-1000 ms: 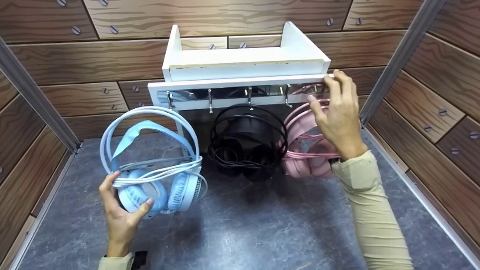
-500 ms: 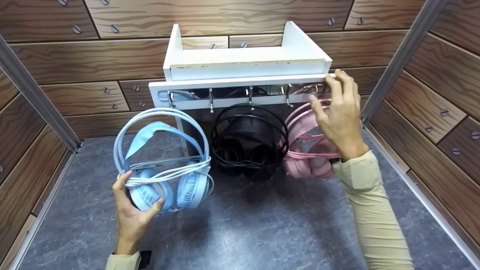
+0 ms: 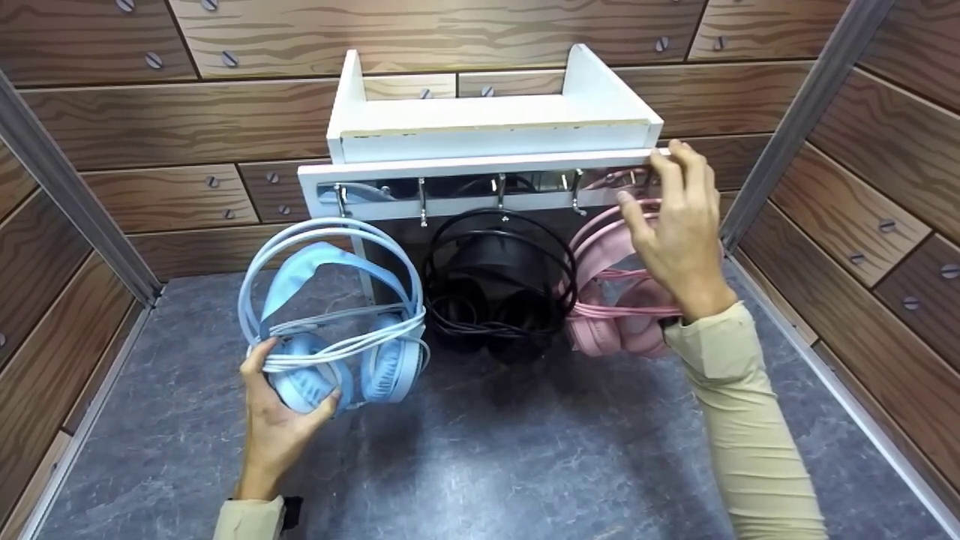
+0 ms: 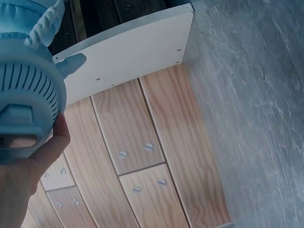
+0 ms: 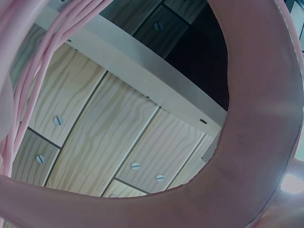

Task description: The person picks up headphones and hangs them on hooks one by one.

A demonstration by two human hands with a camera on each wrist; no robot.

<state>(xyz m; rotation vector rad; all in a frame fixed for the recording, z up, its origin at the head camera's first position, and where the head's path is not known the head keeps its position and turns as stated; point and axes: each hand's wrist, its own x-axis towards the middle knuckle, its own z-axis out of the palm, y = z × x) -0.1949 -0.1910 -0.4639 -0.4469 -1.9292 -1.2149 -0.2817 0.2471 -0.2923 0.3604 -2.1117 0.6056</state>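
Observation:
My left hand [image 3: 281, 431] grips light blue headphones [image 3: 394, 367] by their left ear cup, thumb in front and fingers around the side. A pale cable is wound across them. In the head view their headband top reaches just under the leftmost hook [image 3: 341, 201] of a white rack [image 3: 487, 161]. The left wrist view shows the slotted outer ear cup [image 4: 28, 80] against the fingers. My right hand [image 3: 679, 232] rests its fingertips on the rack's right end. Pink headphones [image 3: 595, 334] hang below it, partly hidden by the hand; their padded band [image 5: 266, 109] fills the right wrist view.
Black headphones [image 3: 461, 304] with a coiled cable hang from the middle of the rack. Several metal hooks line its front rail. A grey marbled tabletop [image 3: 480, 465] lies below, and wood-patterned walls [image 3: 187, 120] enclose the back and sides.
My left hand has carried the light blue headphones to the right and slightly up, closer to the black pair and under the leftmost hook. The right hand has stayed in place.

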